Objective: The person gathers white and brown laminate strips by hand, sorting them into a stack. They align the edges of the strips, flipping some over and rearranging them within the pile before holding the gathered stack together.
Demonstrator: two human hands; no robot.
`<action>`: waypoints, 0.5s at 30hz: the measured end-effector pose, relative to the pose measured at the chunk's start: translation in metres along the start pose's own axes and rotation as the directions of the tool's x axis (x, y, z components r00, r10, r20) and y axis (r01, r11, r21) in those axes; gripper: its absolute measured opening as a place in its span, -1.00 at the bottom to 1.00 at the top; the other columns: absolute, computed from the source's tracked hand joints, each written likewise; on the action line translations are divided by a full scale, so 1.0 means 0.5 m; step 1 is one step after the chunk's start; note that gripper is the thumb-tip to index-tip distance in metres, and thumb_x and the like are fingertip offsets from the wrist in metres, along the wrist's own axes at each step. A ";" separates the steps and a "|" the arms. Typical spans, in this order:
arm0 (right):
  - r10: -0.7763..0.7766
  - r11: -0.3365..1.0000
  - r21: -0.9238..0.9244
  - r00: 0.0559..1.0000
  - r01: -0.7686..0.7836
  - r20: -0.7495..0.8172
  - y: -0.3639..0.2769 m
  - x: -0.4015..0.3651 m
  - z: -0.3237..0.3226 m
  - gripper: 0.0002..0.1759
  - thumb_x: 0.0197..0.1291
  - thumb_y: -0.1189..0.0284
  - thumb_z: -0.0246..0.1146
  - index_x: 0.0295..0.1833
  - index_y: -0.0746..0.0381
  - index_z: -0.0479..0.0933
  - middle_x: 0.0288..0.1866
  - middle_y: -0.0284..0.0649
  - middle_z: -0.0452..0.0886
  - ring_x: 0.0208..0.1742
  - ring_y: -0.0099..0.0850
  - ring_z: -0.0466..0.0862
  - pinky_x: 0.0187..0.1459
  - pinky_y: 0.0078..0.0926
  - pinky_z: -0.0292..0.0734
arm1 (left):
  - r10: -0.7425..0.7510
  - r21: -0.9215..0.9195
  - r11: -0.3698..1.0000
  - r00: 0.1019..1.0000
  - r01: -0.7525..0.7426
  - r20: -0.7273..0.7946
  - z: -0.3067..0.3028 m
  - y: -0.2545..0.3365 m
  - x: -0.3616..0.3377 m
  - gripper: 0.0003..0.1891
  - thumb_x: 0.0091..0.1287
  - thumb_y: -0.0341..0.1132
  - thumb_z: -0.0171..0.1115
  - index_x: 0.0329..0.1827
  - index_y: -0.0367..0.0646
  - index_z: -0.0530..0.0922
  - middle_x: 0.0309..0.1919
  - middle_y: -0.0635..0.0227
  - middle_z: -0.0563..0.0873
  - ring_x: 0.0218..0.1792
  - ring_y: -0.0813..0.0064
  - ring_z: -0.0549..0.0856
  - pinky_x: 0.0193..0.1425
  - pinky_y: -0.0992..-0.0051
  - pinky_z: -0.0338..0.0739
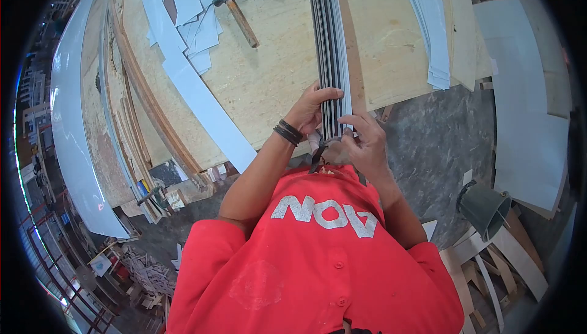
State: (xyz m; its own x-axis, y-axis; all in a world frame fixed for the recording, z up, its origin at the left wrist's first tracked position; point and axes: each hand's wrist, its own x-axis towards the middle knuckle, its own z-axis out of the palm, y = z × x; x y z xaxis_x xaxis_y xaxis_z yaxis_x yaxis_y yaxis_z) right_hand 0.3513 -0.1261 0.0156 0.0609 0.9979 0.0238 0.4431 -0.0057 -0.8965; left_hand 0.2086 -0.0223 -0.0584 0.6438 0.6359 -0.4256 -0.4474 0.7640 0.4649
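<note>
A bundle of long, thin laminate-like strips [330, 46], white and dark-edged, stands on edge over the wooden table and reaches back from my body. My left hand [310, 106] is wrapped around its left side near the close end, thumb across the top edges. At the right side of that same end, my right hand [365, 140] is closed, thumb and fingers against the outer strip. A brown board strip [351, 40] lies just right of the bundle. Part of the bundle's near end is hidden by my fingers.
A claw hammer [243, 23] lies on the plywood tabletop [278, 52]. White offcuts [189, 22] and a long white strip [208, 114] are left of it. More strips [431, 34] sit at right. A dark bucket [483, 208] and scraps are beyond the table's edge.
</note>
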 end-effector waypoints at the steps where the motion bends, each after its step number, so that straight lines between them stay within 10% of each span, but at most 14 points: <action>1: 0.000 1.000 0.000 1.000 0.000 0.000 -0.007 0.002 -0.003 -0.68 0.10 0.77 0.20 -0.02 0.33 0.61 -0.06 -0.19 0.60 -0.23 -0.48 0.70 -0.37 -0.59 0.64 | 0.000 0.000 1.000 1.000 0.000 0.000 0.002 0.001 -0.001 -0.72 0.33 -0.39 0.30 0.06 -0.26 0.54 -0.18 0.25 0.74 -0.23 0.45 0.78 -0.15 0.44 0.76; 15: -0.050 0.988 -0.146 0.997 0.042 -0.051 0.001 0.012 -0.014 -0.82 0.16 0.57 0.37 -0.14 0.33 0.57 -0.22 -0.15 0.61 -0.37 -0.45 0.68 -0.46 -0.55 0.62 | 0.012 -0.001 1.000 0.999 -0.012 -0.053 0.000 0.000 -0.003 -0.70 0.30 -0.34 0.34 0.04 -0.23 0.55 -0.23 0.36 0.70 -0.31 0.56 0.74 -0.24 0.50 0.74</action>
State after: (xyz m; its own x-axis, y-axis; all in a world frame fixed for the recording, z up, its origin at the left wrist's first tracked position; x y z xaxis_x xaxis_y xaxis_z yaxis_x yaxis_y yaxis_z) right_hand 0.3581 -0.1206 0.0184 0.0841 0.9923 0.0906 0.5711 0.0265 -0.8204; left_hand 0.2075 -0.0229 -0.0579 0.6045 0.6501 -0.4604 -0.4561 0.7563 0.4690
